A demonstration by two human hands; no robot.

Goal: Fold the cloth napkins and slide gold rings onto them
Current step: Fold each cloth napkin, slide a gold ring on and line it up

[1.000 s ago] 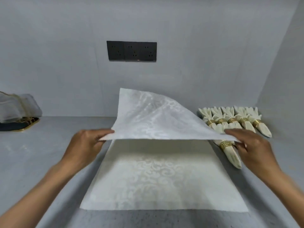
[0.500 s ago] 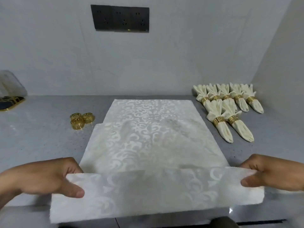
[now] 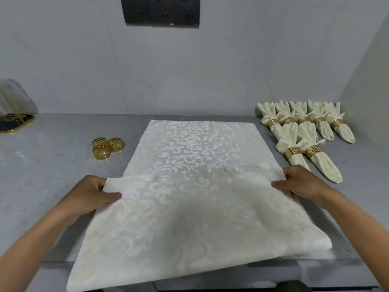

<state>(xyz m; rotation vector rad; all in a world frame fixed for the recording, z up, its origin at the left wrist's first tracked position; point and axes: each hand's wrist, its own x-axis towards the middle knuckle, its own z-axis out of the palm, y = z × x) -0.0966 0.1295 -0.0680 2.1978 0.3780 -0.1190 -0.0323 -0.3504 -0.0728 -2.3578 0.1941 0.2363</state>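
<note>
Hands, left [image 3: 92,194] and right [image 3: 299,182], each pinched a corner of the napkin [image 3: 195,165], whose unfolded length ran away beyond both grips.

Your view is evenly and softly lit from overhead. A faint shadow pools on the napkin [image 3: 189,207] toward 6 o'clock; mild glare marks the countertop [image 3: 42,165] at 9 o'clock. Wide-angle bending curves the wall [image 3: 231,70] at 3 o'clock. Detail looks slightly soft throughout.
</note>
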